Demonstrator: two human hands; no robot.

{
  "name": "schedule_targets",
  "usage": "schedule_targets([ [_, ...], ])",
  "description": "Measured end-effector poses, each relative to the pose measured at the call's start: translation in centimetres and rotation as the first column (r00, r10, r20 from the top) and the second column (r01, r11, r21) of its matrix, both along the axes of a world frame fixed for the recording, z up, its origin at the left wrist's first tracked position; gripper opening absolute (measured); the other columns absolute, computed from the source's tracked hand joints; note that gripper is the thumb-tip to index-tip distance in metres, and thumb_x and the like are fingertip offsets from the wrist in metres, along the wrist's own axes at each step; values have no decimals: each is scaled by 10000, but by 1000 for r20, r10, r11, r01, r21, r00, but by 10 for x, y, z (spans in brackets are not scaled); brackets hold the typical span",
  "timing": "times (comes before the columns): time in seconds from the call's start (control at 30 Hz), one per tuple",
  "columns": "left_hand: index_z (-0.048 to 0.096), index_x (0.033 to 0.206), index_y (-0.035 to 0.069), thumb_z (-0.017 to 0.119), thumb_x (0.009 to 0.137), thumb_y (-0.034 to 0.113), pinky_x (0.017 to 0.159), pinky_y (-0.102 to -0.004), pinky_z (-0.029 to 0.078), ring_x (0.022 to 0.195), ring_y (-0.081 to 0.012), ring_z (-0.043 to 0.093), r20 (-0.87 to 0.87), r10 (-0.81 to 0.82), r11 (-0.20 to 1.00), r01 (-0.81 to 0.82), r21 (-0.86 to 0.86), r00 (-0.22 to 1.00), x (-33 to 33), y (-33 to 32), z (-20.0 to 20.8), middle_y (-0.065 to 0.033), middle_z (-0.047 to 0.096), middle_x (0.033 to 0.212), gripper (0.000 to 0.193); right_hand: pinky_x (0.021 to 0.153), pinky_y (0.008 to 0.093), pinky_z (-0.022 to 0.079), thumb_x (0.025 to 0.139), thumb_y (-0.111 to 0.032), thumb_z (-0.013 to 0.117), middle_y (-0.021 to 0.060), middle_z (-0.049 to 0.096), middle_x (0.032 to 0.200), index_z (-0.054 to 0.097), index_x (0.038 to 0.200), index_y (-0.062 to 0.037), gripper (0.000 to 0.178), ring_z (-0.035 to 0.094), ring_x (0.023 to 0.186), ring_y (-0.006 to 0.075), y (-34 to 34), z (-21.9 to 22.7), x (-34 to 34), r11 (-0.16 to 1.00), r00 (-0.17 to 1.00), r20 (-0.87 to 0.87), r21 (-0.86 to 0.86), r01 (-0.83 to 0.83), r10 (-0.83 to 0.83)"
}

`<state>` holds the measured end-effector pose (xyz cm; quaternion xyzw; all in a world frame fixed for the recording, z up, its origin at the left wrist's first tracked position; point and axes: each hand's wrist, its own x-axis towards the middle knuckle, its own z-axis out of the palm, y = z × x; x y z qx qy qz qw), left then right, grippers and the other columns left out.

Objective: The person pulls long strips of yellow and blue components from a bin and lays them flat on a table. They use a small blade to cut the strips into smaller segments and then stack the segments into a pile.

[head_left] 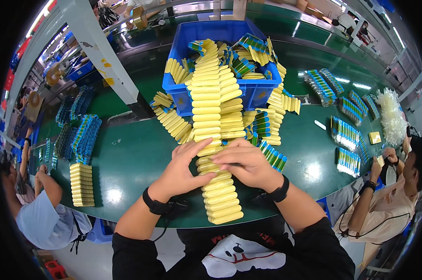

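Observation:
A long strip of yellow round-ended bars (pixel 206 103), set side by side, runs down from a blue bin to the table's near edge in front of me. My left hand (pixel 184 164) grips the strip's left edge, its fingers and thumb resting on top of the bars. From the right, my right hand (pixel 249 164) holds the same strip with bent fingers pressed on the bars. Fingertips of both hands nearly meet across it. The lower end of the strip (pixel 222 205) lies fanned below my hands. What is under my palms is hidden.
The blue bin (pixel 262 91) is heaped with yellow, blue and green strips, some spilling onto the green table (pixel 131 177). Blue bundles (pixel 86 137) and a yellow stack (pixel 81 184) stand left. Clear-wrapped bundles (pixel 346 133) lie right. People sit at both sides; a grey post (pixel 103 51) rises left.

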<state>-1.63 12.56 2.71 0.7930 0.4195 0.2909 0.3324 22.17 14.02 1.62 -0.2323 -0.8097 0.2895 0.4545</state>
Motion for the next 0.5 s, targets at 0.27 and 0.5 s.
schedule_targets([
  [0.27,476,1496,137,832,766,314,1153,-462,262,1307,-314,489,-13,-7,998,6,-70,1000,-4,1,5,-150,575,1357,831,783,338,504,818,-74,779,-11,743,991,747,1035,-114,223,597,852,227,3,3,5,992,981,152,41,119,-124],
  [0.5,466,1510,129,809,788,334,1156,-474,245,1324,-366,450,78,-96,992,89,84,992,-1,0,5,-155,562,1415,824,842,296,497,951,-93,685,77,718,1085,733,1031,-52,102,632,960,175,-2,3,24,920,963,-236,-392,29,-131],
])
